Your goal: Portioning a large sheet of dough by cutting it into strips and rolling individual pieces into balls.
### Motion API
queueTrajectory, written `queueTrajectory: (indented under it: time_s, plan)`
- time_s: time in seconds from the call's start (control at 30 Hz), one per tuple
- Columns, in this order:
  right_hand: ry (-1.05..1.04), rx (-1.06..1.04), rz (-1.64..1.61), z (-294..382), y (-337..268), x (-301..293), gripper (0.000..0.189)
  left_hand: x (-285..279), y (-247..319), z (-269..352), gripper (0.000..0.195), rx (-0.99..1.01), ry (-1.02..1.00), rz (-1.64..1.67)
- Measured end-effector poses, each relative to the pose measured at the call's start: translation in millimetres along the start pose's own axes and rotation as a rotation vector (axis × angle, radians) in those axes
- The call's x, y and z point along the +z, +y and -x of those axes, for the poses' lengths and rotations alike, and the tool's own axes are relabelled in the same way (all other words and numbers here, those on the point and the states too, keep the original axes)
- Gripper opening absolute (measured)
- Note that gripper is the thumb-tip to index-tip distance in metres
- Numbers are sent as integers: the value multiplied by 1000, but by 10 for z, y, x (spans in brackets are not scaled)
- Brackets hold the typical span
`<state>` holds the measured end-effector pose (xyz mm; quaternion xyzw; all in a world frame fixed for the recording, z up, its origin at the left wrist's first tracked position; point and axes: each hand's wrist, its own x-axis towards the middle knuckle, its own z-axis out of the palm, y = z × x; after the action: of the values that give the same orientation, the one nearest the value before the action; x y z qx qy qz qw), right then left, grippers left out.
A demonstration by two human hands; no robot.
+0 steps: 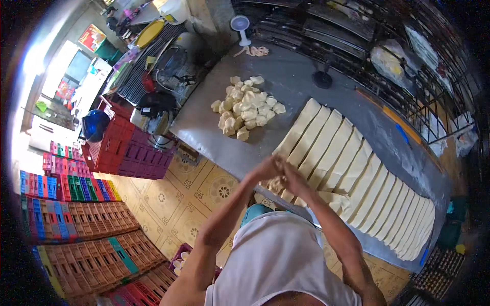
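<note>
My left hand (266, 168) and my right hand (294, 179) meet at the near end of the leftmost dough strips, fingers curled together and slightly blurred. Both close on dough (276, 186), bunched just below them; the exact grip is partly hidden by the fingers. Pale dough strips (338, 168), cut side by side, run from here toward the right end of the metal-topped table (214, 147). One folded flap of dough (333, 201) lies across the strips beside my right forearm. Beyond my hands, a loose heap of torn dough lumps (249, 105) rests on the tabletop.
A small white fan (241, 28) and dough scraps (257, 51) sit at the far corner. A dark round-based object (322, 79) stands near metal racks (337, 28). A blue-handled tool (402, 134) lies right. Stacked plastic crates (103, 218) line the left; a person (113, 21) is in the background.
</note>
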<state>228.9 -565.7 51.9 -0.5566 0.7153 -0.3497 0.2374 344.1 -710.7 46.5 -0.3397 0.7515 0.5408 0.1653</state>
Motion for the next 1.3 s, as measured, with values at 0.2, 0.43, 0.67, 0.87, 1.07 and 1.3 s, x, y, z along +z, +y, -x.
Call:
queueTrajectory:
  time_s: [0.2,0.43,0.67,0.87,1.07,1.3]
  plan:
    - [8,-103,365,574,139,-269,31,454,-331,91,44,237,198,524]
    - [-221,222,97,550,411,-147,38,594,220,359,44,156,62,258]
    - [-26,160,218,661,235,-251,70,974,308,285,26,186,449,23]
    - [-91,163,57,369,371,-109,21,878,248,-88,33,236,629,9]
    - [-218,-46,57,260,-357,-366,27,626,-166,-483,26,232,770,-50]
    - [110,248,-138,-60,247,-200,53,50,135,-29,88,507,564,8]
